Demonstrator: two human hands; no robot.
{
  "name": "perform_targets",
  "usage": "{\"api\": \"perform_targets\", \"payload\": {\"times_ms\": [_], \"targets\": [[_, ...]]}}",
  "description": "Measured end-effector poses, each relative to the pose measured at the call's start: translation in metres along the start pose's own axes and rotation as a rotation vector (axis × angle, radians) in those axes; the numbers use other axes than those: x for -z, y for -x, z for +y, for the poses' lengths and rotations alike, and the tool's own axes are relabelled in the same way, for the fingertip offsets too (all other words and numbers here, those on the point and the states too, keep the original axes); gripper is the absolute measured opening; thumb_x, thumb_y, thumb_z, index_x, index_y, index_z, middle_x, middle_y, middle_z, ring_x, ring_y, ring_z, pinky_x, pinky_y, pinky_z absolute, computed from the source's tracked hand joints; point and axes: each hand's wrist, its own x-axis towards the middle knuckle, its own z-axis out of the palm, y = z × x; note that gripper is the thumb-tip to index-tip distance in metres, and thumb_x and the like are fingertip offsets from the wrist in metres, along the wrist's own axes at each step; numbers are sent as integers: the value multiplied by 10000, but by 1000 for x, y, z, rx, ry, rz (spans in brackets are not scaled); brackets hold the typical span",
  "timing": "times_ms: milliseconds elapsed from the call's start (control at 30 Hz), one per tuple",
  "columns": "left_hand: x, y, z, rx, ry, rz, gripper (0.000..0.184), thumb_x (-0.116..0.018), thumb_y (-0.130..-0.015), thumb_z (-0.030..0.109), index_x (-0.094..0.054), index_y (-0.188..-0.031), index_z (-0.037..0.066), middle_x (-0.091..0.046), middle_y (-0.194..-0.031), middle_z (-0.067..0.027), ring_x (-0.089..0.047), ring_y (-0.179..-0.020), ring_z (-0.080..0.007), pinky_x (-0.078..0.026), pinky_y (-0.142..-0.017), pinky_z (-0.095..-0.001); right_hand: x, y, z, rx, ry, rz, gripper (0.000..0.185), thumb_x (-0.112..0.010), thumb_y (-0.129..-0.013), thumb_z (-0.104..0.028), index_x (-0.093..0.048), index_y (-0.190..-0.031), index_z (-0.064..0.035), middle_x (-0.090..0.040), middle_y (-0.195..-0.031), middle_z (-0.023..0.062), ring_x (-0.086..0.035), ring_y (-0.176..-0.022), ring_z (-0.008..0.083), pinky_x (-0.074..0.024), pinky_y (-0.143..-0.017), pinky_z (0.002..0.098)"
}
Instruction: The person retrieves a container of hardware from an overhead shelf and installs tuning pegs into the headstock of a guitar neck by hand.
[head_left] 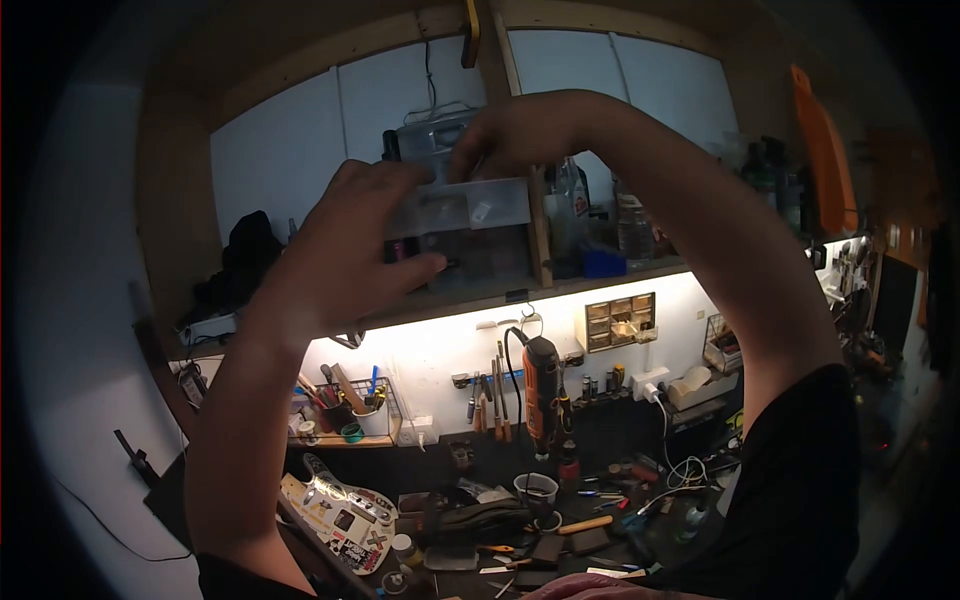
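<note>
Both arms reach up to a shelf above the workbench. My left hand [365,240] is at the left side of a translucent plastic drawer [500,203], its thumb apart below and its fingers along the drawer's edge. My right hand [510,135] bends down over the open top of this drawer, with its fingertips partly hidden inside. Whatever those fingers touch cannot be made out. Behind the drawer stands a clear plastic drawer unit [430,135]. A small pale label shows on the drawer's front.
Bottles [635,225] and a blue bin [604,263] stand right of the drawer. Below hang an orange and black rotary tool [541,395] and several hand tools. A small parts cabinet [617,323] is on the wall. Tools and a stickered guitar body [345,520] cover the bench.
</note>
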Motion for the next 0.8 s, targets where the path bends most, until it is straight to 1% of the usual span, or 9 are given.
{"api": "perform_targets", "payload": {"times_ms": [33, 133, 233, 333, 400, 500, 600, 700, 800], "targets": [[-3, -3, 2, 6, -23, -14, 580, -809, -871, 202, -634, -1386, 1, -666, -1308, -170, -643, -1160, -376, -475, -1076, -463, 3, 4, -6, -67, -41, -32, 398, -774, -960, -304, -765, -1291, -83, -769, -1196, 73, -698, -1116, 181, -533, -990, 350], [-17, -8, -2, 28, -118, -18, 473, -766, -932, 212, -660, -1343, 3, -703, -1221, -186, -642, -1156, -390, -485, -1044, -470, 7, -2, 0, -57, -75, -84, 477, -731, -981, -429, -759, -1303, -79, -772, -1184, 77, -696, -1105, 173, -523, -971, 326], [-27, -11, -8, 61, -134, 23, 365, -716, -986, 207, -684, -1290, 7, -720, -1123, -205, -652, -1114, -402, -507, -980, -475, -1, -22, 12, -142, -150, -81, 549, -664, -1009, -505, -742, -1334, -69, -746, -1276, 109, -679, -1179, 195, -512, -1001, 338], [-36, -15, -20, 83, -122, 68, 297, -677, -1018, 199, -691, -1248, 11, -711, -1070, -222, -666, -1039, -416, -526, -911, -473, -22, -14, 19, 109, -118, 166, 571, -671, -965, -528, -752, -1319, -88, -780, -1198, 119, -717, -1111, 272, -525, -1000, 404], [-40, -23, -25, 100, -69, 67, 256, -672, -1021, 203, -694, -1186, 8, -709, -1051, -230, -676, -1006, -427, -537, -886, -482, -17, 3, 10, -25, -102, 200, 609, -671, -982, -561, -745, -1331, -68, -697, -1350, 155, -634, -1279, 286, -473, -1091, 409], [-39, -35, -25, 157, 75, 31, 242, -702, -998, 229, -714, -1049, -7, -715, -1018, -233, -691, -996, -437, -551, -893, -502, -9, 8, 16, -98, -68, 327, 634, -680, -983, -585, -743, -1335, -62, -676, -1382, 168, -602, -1349, 308, -444, -1143, 424], [-35, -44, 3, 366, -120, -209, 280, -714, -989, 223, -723, -1174, 14, -715, -1122, -245, -704, -1044, -416, -540, -908, -489, -5, 9, 25, -86, -9, 401, 591, -690, -993, -545, -749, -1296, -41, -724, -1251, 157, -658, -1247, 297, -487, -1084, 424], [-57, -45, -36, 163, -73, 23, 333, -755, -959, 271, -736, -1172, 15, -709, -1234, -241, -692, -1143, -408, -561, -967, -459, -7, 18, 30, -132, 95, 453, 531, -686, -1004, -483, -753, -1254, -20, -741, -1178, 160, -695, -1158, 292, -523, -1028, 434], [-86, -56, -49, 238, -366, -47, 455, -803, -915, 308, -701, -1262, 31, -632, -1405, -217, -640, -1242, -416, -562, -1032, -469, -8, 12, 31, -155, 246, 478, 472, -684, -996, -416, -755, -1222, -8, -745, -1152, 174, -714, -1100, 307, -545, -993, 447]]}}
